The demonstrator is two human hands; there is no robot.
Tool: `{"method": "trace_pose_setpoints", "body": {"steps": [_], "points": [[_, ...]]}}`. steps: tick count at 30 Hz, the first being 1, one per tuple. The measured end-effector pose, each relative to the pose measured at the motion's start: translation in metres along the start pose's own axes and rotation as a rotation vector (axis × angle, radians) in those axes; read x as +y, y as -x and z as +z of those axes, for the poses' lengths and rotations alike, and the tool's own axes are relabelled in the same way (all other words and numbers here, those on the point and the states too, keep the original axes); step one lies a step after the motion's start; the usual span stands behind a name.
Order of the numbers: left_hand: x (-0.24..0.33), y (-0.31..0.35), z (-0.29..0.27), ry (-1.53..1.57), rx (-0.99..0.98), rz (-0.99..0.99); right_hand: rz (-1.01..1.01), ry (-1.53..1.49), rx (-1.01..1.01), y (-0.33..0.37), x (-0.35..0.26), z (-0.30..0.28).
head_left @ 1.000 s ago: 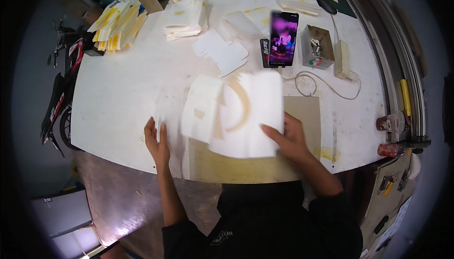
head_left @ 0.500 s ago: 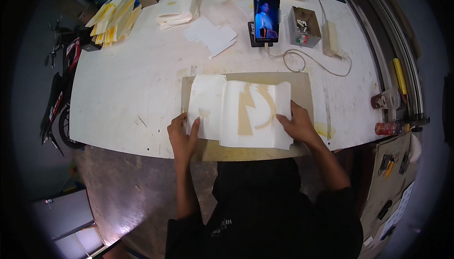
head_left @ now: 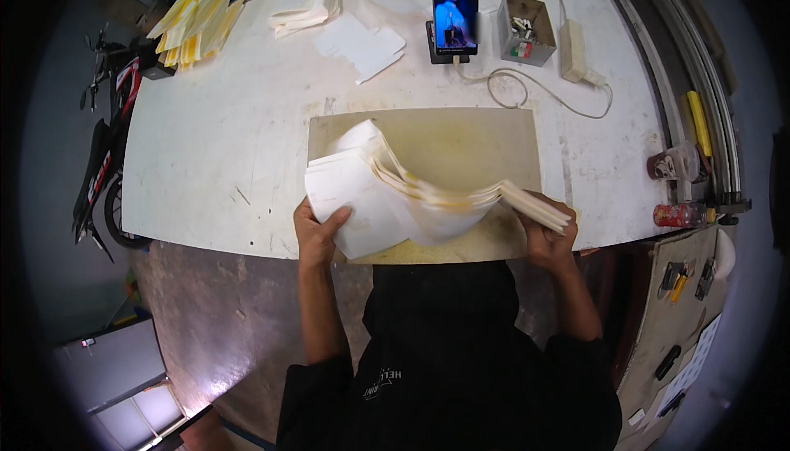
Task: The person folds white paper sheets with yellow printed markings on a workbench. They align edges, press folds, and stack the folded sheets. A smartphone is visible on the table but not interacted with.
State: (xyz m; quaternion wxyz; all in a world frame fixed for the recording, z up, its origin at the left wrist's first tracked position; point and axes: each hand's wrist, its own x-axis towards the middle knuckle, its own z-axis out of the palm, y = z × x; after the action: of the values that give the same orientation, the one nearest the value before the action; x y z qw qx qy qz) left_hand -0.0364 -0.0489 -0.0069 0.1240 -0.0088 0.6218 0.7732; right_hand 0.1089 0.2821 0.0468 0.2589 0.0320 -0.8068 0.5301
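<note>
A stack of white paper sheets with yellowish edges is lifted and bent over a tan board. Its middle sags, and the layers fan apart along the far edge. My left hand grips the left end, thumb on top and fingers hidden beneath. At the other end, my right hand is closed around the folded-up edge of the stack, which tilts down to the right. The sheets' upper faces are mostly turned out of sight.
Beyond the board, a lit phone stands on a holder beside a grey box of small items and a cabled white power strip. Paper piles lie far left. A red-capped bottle and plastic cup stand at the right edge.
Both hands have raised the stack off the board and bent it. The right end has turned up in my right hand, and the tan pattern on the top sheet no longer shows.
</note>
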Motion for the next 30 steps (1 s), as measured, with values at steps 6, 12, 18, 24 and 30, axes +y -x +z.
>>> {"method": "trace_pose_setpoints", "body": {"steps": [6, 12, 18, 24, 30], "points": [[0.022, 0.019, 0.013, -0.109, 0.211, 0.458, 0.217, -0.041, 0.205, 0.035, 0.013, 0.000], [-0.021, 0.046, -0.002, 0.009, 0.045, 0.282, 0.330, -0.047, 0.146, 0.043, 0.015, 0.017], [-0.038, 0.053, 0.013, 0.087, 0.148, 0.200, 0.257, 0.102, 0.204, 0.039, 0.003, 0.043], [-0.016, 0.045, 0.037, 0.123, 0.349, 0.430, 0.146, 0.048, 0.311, 0.014, -0.009, 0.044], [-0.054, 0.064, 0.028, -0.204, 0.338, 0.330, 0.317, 0.063, 0.291, 0.038, 0.003, 0.064]]}}
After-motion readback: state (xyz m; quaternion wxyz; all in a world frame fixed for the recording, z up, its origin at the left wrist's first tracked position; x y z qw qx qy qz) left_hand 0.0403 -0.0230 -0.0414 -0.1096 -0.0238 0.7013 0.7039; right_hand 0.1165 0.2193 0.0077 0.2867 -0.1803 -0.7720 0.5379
